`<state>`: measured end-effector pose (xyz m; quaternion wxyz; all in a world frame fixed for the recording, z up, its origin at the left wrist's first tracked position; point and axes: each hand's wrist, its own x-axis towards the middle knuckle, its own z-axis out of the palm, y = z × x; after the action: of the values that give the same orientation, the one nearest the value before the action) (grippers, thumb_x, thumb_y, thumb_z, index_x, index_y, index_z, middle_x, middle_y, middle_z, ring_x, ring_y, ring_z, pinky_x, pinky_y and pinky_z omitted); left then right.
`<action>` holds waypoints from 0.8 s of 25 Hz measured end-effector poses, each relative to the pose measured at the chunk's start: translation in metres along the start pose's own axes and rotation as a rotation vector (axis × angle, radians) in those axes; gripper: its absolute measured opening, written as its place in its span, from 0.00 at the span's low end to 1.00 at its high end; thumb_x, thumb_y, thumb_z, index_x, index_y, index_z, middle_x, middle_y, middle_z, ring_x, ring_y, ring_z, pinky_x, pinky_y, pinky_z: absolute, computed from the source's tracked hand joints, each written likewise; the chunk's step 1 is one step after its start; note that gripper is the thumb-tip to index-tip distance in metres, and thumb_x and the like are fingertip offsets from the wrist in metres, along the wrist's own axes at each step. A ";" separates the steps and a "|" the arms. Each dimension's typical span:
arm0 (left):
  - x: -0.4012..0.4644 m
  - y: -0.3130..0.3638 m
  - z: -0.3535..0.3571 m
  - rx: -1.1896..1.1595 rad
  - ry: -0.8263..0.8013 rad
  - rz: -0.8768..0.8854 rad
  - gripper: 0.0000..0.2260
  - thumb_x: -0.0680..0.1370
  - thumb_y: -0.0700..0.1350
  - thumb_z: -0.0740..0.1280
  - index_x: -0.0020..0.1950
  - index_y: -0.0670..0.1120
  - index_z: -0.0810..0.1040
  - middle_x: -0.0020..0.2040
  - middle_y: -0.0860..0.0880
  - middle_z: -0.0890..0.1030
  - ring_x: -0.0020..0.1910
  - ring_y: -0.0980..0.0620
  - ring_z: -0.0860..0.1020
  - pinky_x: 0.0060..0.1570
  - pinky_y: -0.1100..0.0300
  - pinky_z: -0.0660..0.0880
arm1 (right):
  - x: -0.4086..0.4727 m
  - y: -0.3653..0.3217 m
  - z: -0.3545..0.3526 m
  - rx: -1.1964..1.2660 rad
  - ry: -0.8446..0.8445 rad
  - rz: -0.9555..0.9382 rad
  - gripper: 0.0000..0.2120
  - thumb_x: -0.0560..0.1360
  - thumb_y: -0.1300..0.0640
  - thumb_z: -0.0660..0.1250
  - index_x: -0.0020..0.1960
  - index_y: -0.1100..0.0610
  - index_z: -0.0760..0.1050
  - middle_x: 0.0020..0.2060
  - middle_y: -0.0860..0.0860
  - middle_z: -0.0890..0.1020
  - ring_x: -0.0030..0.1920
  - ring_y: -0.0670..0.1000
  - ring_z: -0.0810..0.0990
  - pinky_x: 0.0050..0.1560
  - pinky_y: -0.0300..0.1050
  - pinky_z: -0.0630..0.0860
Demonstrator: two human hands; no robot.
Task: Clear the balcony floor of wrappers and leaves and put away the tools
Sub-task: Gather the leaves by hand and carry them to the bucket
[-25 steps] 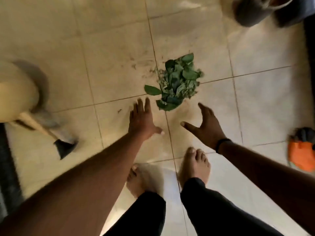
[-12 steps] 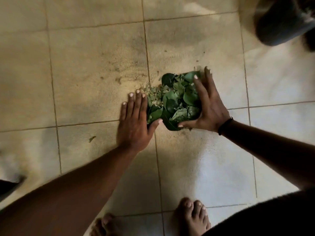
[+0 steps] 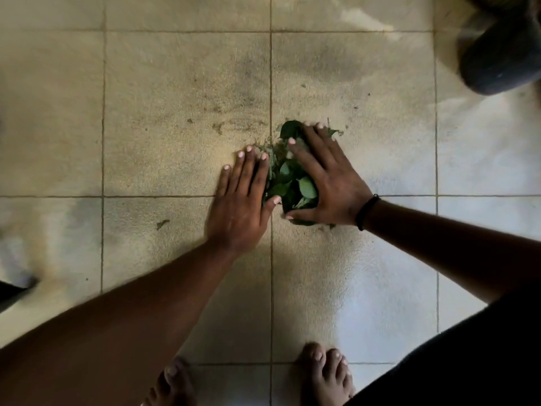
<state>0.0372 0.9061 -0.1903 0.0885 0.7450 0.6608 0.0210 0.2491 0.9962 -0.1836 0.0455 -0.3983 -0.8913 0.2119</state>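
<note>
A small heap of green leaves (image 3: 292, 183) lies on the beige tiled floor (image 3: 175, 118), squeezed between my two hands. My left hand (image 3: 240, 200) lies flat on the tile with straight fingers, its thumb side pressing against the left edge of the heap. My right hand (image 3: 328, 180) covers the right and far side of the heap, fingers spread over the leaves and thumb tucked under the near edge. Most of the heap is hidden under my right hand. Small leaf crumbs (image 3: 162, 224) are scattered on the tiles around.
A dark rounded container (image 3: 497, 60) stands at the top right corner. A dark object (image 3: 11, 291) pokes in at the left edge. My bare feet (image 3: 325, 373) stand on the tiles at the bottom of the view.
Both hands reached the leaf heap and closed in from either side. The right hand has slid over the top of the leaves, and the heap is more compact.
</note>
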 end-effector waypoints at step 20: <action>0.001 0.003 -0.004 -0.137 0.001 -0.070 0.50 0.77 0.74 0.53 0.81 0.37 0.42 0.82 0.40 0.48 0.82 0.46 0.47 0.79 0.46 0.52 | 0.040 0.008 -0.081 0.629 0.261 0.251 0.17 0.72 0.61 0.75 0.59 0.54 0.78 0.51 0.46 0.83 0.53 0.41 0.82 0.58 0.40 0.79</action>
<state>0.0398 0.9071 -0.1855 0.1396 0.7137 0.6835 0.0637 0.2477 1.0573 -0.1168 0.2529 -0.4946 -0.7134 0.4273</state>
